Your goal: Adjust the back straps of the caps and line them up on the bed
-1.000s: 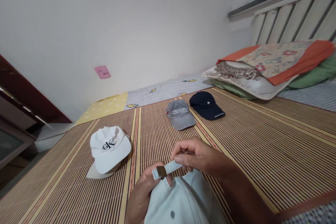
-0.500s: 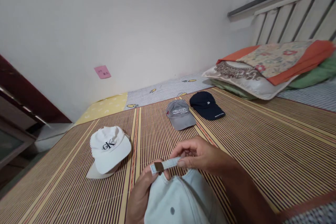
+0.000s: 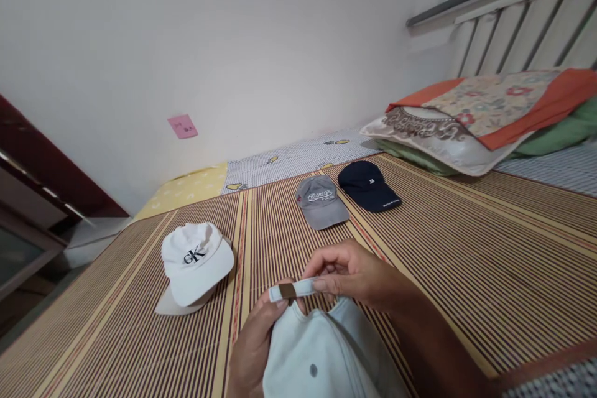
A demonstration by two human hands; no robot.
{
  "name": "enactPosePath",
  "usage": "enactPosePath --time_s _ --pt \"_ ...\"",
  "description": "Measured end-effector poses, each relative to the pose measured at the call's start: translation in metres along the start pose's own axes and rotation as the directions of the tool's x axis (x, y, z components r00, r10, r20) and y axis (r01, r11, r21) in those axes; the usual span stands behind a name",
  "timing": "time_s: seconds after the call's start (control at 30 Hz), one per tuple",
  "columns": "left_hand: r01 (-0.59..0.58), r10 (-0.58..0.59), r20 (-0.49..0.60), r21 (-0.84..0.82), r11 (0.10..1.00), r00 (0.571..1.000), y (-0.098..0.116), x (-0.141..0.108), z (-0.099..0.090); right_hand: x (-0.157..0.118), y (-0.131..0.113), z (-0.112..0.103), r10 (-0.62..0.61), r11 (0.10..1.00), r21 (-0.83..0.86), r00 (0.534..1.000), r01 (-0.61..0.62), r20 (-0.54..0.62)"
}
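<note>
Pale blue cap (image 3: 321, 348) is held at the near edge of the view, between the two hands. Its left side is grasped by the left hand (image 3: 256, 329), while its strap (image 3: 305, 287), threaded with a brown buckle (image 3: 287, 290), is pinched between the thumb and fingers of the right hand (image 3: 345, 273). Beneath both hands a striped mat (image 3: 448, 249) is spread. To the left of the left hand and a little beyond it, a white cap (image 3: 191, 255) marked "CK" is set over a beige cap (image 3: 170, 306), of which mainly the brim is exposed. Beyond the right hand, a grey cap (image 3: 319, 199) with white lettering is placed, with a navy cap (image 3: 366, 185) laid just to its right. Farther beyond the hands, a yellow cloth (image 3: 186, 189) and a checked cloth (image 3: 289, 158) are spread. Far to the right of the right hand, a pillow (image 3: 471, 158) is topped by an orange-edged floral cloth (image 3: 494, 99). Well beyond the left hand, a pink note (image 3: 183, 127) is fixed to the wall (image 3: 261, 43).
</note>
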State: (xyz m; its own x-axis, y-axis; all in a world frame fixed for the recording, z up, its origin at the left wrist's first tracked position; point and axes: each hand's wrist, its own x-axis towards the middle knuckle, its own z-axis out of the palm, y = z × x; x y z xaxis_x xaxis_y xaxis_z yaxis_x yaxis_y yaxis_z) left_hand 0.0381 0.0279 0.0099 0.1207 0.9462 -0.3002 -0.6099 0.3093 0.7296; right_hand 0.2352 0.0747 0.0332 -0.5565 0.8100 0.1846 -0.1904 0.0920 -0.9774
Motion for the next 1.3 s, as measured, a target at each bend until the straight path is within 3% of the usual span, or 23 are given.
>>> enactPosePath --time_s 0.2,0.4,0.67,0.87,0.97,1.07,1.3 --pt "-0.034 0.024 0.166 0.059 0.998 0.986 0.003 -0.002 0.009 0.000 0.000 -0.001 -0.019 0.999 -0.040 1.000 0.020 0.007" --pt "-0.067 0.047 0.105 0.196 0.978 0.993 0.003 -0.001 0.007 -0.001 -0.002 -0.002 -0.024 0.999 -0.033 1.000 0.024 0.006" --pt "-0.001 -0.005 0.114 0.048 0.999 0.993 0.004 -0.002 0.007 -0.001 0.005 -0.004 -0.024 0.997 0.079 0.997 0.019 0.072" --pt "0.009 -0.004 0.042 -0.127 0.992 0.999 0.007 -0.001 0.003 0.003 0.015 -0.019 0.036 0.989 -0.150 0.982 -0.008 0.185" --pt "0.012 -0.014 -0.017 -0.129 0.992 1.000 0.008 0.000 0.000 0.001 0.022 -0.030 0.105 0.978 -0.200 0.976 -0.066 0.189" --pt "0.023 -0.029 -0.045 -0.134 0.991 0.999 0.007 0.000 -0.002 -0.003 0.027 -0.038 0.076 0.997 -0.044 0.985 -0.070 0.157" --pt "0.017 -0.015 0.042 -0.064 0.998 0.999 0.006 0.003 -0.009 -0.007 0.026 -0.033 -0.063 0.954 0.298 0.995 0.038 0.073"
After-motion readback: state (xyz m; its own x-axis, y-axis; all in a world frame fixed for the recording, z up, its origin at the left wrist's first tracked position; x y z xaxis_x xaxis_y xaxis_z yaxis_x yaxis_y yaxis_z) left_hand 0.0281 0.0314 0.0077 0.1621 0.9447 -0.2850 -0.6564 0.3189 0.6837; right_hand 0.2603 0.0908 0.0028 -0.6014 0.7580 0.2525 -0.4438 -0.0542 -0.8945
